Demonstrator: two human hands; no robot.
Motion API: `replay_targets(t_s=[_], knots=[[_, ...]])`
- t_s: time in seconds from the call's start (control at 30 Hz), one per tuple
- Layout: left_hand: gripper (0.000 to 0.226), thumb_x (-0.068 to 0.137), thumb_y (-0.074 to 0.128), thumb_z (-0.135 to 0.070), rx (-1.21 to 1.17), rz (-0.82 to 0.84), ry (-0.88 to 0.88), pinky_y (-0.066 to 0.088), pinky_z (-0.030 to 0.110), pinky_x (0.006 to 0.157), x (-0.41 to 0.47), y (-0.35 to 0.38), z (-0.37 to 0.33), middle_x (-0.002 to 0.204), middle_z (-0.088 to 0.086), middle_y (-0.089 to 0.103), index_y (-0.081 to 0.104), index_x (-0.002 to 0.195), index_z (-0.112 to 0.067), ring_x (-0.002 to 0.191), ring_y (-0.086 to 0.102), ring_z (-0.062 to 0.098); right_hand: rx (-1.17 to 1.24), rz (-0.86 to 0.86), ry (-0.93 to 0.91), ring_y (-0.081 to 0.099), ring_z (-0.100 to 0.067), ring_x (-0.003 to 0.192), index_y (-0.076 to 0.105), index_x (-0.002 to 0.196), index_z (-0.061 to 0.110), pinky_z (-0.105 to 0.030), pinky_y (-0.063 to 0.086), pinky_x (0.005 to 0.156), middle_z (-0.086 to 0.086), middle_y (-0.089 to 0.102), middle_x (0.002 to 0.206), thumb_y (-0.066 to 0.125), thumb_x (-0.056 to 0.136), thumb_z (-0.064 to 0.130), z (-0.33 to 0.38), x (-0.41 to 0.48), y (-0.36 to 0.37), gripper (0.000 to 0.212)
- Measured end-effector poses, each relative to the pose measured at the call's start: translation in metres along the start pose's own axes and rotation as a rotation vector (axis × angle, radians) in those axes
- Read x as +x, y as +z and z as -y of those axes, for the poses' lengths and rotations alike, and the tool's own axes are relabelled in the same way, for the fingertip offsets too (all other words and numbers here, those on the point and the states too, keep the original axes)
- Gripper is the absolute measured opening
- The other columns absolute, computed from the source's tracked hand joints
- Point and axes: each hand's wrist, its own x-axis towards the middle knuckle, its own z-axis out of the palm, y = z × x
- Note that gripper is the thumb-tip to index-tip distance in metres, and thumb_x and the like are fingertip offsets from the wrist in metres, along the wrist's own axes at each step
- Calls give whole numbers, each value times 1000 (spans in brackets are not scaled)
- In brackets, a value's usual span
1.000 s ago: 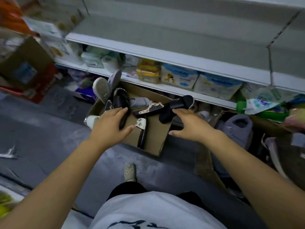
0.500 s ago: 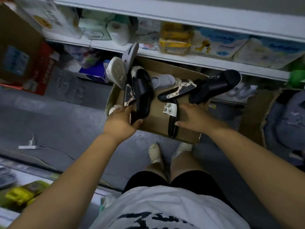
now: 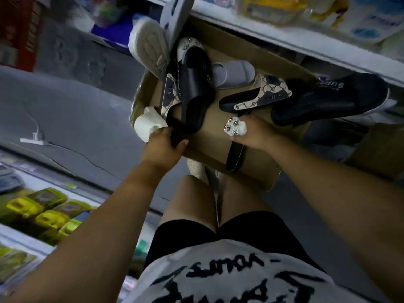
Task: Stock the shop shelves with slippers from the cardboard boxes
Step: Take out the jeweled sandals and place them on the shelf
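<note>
We've got left hand point(image 3: 162, 145) fingers wrapped on the near-left edge of the cardboard box point(image 3: 209, 132), can't tell what right hand point(image 3: 258, 133) by the flower-strap slipper point(image 3: 235, 126) grips; keep it level under the shelf point(image 3: 284, 40), slippers point(image 3: 194, 88) piled loose.

The top edge crops one leaning slipper point(image 3: 175, 25) and blurred shelf packages point(image 3: 371, 22).
</note>
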Motion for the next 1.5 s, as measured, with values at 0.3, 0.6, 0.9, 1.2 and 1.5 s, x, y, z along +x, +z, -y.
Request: replay_targets(t_s=[0.3,0.6,0.9,1.2,1.5], knots=[[55,99,56,-44,-41,-159,-32,43,48,105,21,38,2,152,8,46,53,141,-9,138,36,39,-367,8,77,27,-34,141,46,142,16,-43,28,111,-10,50,144,72,83,59,-11,70,24,78],[47,99,53,-51,-68,-161,22,36,49,111,18,17,-1,140,5,59,66,127,-16,140,32,38,-1,-203,224,45,-33,123,63,119,11,-40,44,105,-9,51,118,89,62,60,-5,11,-6,80],[39,98,59,-49,-1031,252,-171,60,33,85,10,-43,-43,95,6,79,71,103,-12,93,75,21,600,-269,91,61,-6,92,59,121,26,-20,45,70,9,59,106,86,76,43,59,-63,-32,55],[38,87,78,-41,-1240,-2,-408,59,48,93,25,-68,-15,95,15,77,72,95,-4,95,74,33,821,-91,-18,70,-3,95,70,110,20,-23,55,90,5,75,101,69,96,26,130,-40,-18,16],[27,98,66,-37,-1056,-211,-329,53,16,59,41,-67,34,74,-7,72,69,75,-22,66,68,6,1343,125,546,47,-28,140,39,151,6,-37,38,118,-19,47,152,59,97,53,139,95,-2,74]])
